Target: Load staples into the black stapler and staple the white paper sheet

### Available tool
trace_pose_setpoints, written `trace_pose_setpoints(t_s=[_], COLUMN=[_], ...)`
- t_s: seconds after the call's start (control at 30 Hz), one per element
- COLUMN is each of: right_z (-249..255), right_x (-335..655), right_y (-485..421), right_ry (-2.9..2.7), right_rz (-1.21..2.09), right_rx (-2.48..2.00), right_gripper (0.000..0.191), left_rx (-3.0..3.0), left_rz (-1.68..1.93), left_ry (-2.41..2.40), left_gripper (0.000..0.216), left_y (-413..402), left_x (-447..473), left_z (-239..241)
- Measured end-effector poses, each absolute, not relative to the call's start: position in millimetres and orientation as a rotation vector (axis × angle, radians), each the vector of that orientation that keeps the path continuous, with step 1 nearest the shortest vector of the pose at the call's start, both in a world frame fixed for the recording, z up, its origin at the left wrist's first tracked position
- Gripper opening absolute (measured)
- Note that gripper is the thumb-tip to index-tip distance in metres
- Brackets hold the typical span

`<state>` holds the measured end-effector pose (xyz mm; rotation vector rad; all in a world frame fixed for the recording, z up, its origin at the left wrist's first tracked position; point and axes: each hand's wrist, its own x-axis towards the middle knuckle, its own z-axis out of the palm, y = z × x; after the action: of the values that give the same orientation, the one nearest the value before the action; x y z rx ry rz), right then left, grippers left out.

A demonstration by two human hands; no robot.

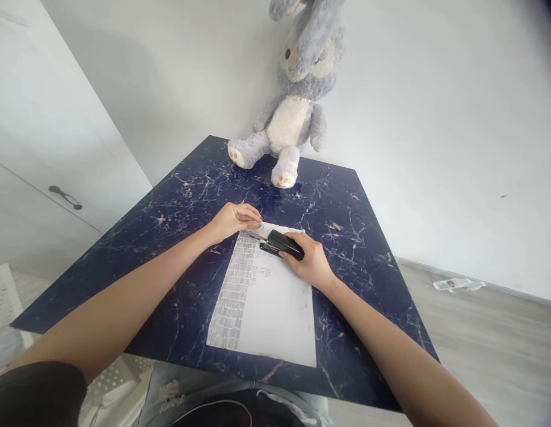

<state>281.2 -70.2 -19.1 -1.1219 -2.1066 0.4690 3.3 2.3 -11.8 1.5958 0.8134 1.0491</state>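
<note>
A white sheet of paper (270,302) with printed rows down its left side lies on the dark blue marbled table (177,201). My right hand (311,261) is closed around a black stapler (282,243) at the sheet's top edge, its jaw pointing left. My left hand (235,218) rests on the sheet's top left corner. Its fingers are curled together and press down beside the stapler's tip.
A grey and white plush rabbit (293,112) sits at the table's far edge against the white wall. A small metal object (336,226) lies on the table to the right. A white cabinet with a dark handle (65,197) stands to the left. A plastic wrapper (457,284) lies on the floor.
</note>
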Motion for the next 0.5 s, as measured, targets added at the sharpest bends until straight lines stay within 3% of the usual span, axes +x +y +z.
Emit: trace_pose_setpoints(t_s=[0.5], right_z=[-18.6], right_x=[281.7], right_y=[-70.1], right_ry=[-2.109], right_rz=[0.480], right_rx=[-1.125], right_gripper=[0.034], left_rx=[1.664], left_rz=[0.891], left_ry=[0.832], left_gripper=[0.038], left_y=[-1.1], left_x=[1.8], left_z=[-11.9])
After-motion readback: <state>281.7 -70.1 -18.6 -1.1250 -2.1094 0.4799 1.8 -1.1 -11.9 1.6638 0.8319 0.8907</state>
